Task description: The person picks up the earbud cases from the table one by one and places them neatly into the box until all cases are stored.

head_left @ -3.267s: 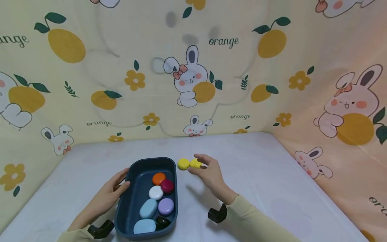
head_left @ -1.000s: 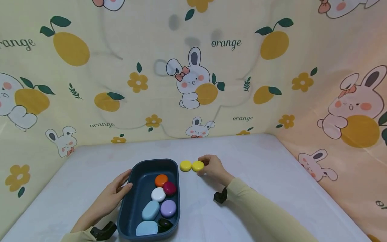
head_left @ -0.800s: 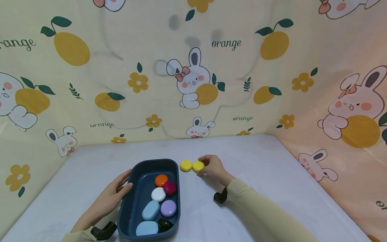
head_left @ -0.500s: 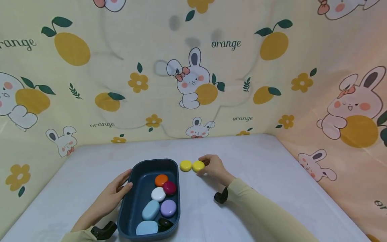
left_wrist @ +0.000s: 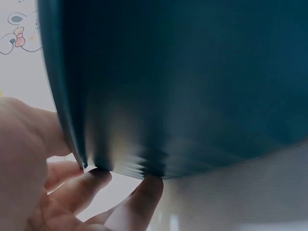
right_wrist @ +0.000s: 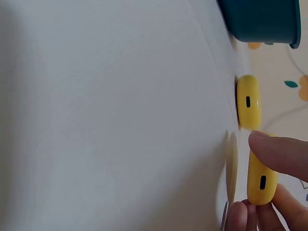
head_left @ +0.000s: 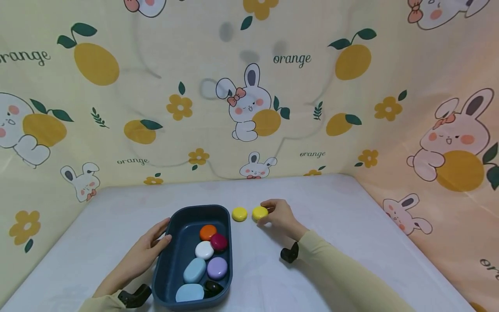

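My left hand (head_left: 146,247) grips the left wall of a dark blue tray (head_left: 157,273), the thumb over the rim (left_wrist: 60,103). In the left wrist view its fingertips (left_wrist: 151,185) press against the tray's ribbed outside. Beyond the tray's right side, my right hand (head_left: 281,219) pinches a rounded yellow earbud case (head_left: 259,213) between thumb and fingers. A small dark slot shows on the edge of this case (right_wrist: 262,182) in the right wrist view. Another yellow earbud case (head_left: 239,214) lies between it and the tray, with a narrow gap separating the two.
Inside the tray lie smooth rounded pieces: orange (head_left: 208,232), dark red (head_left: 218,242), white (head_left: 204,250), purple (head_left: 217,268), black (head_left: 212,287) and two light blue (head_left: 194,271). A printed cloth wall (head_left: 218,52) stands behind the white tabletop (head_left: 331,225).
My right hand has come down from spread fingers, taken hold of the right yellow earbud case and shifted it slightly right, away from the other. The left hand keeps its place on the tray.
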{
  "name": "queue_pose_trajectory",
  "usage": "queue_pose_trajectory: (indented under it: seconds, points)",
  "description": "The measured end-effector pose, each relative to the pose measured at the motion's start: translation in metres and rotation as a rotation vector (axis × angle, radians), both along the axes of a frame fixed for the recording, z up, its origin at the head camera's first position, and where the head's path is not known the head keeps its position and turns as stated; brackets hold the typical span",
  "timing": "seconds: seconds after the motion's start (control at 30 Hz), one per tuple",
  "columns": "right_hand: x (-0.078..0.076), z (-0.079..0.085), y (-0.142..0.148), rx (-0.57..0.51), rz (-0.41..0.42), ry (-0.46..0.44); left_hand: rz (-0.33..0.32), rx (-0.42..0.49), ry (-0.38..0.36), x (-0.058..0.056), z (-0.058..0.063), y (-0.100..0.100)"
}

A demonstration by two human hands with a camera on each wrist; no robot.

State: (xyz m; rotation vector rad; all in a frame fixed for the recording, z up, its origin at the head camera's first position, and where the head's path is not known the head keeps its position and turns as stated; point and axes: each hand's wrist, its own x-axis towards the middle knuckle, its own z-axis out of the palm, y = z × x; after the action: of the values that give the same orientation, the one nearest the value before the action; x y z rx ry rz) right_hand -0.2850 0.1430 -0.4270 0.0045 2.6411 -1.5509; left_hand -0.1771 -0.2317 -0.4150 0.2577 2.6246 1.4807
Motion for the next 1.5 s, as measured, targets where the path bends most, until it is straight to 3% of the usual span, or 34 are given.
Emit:
queue_pose_trajectory:
  seconds: [0.53, 0.8, 1.17, 1.5]
  points:
    - [0.002, 0.003, 0.005, -0.007, -0.025, 0.017, 0.012, -0.001, -0.014, 0.000, 0.001, 0.002]
    - [0.009, 0.011, -0.004, -0.070, -0.008, 0.036, 0.014, 0.001, -0.016, 0.001, 0.001, 0.002]
    - [0.024, 0.029, -0.032, -0.271, 0.096, 0.062, -0.006, -0.002, 0.019, -0.001, 0.001, 0.001]
    - [0.049, 0.050, -0.063, -0.294, 0.231, 0.051, -0.001, -0.015, 0.025, -0.002, -0.002, 0.000]
